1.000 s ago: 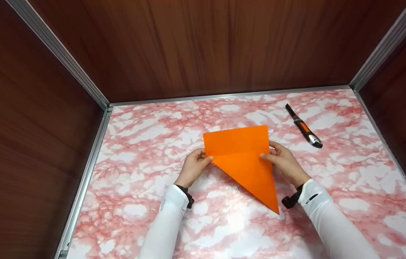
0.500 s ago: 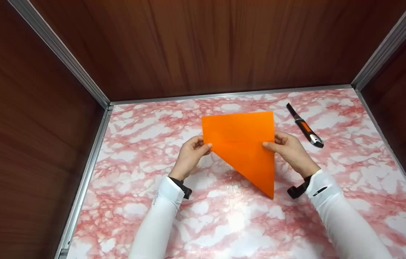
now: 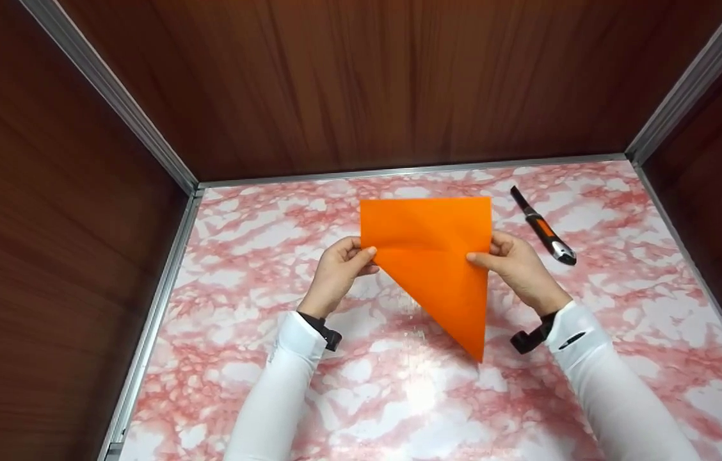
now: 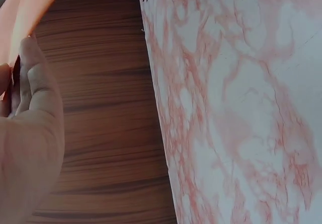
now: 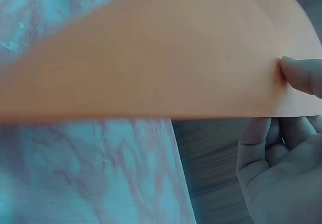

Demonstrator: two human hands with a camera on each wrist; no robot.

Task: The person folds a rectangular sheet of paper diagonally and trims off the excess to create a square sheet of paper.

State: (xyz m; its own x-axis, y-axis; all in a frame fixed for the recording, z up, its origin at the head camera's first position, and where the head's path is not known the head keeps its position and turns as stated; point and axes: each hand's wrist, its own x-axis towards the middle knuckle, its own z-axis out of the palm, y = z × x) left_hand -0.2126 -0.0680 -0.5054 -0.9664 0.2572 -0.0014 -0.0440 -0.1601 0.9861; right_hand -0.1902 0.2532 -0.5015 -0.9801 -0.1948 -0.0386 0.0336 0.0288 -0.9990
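A sheet of orange paper [image 3: 428, 256] is held up between both hands, folded so that its lower part tapers to a point at the lower right. My left hand [image 3: 337, 272] pinches its left edge, thumb on the near face, where the slanted side begins. On the right edge my right hand [image 3: 524, 269] grips it with the thumb in front and the other fingers behind. A faint crease runs across between the thumbs. In the right wrist view the paper [image 5: 166, 58] spans most of the picture, the thumb pressing on its face.
A utility knife [image 3: 543, 230] with a black and orange handle lies at the back right of the pink-and-white marbled table [image 3: 239, 333]. Dark wood panels [image 3: 361, 83] with metal edging stand around the back and sides.
Both hands have raised the paper away from me and turned it slightly, so its top edge is now nearly level. The grips stay the same; the knife has not moved.
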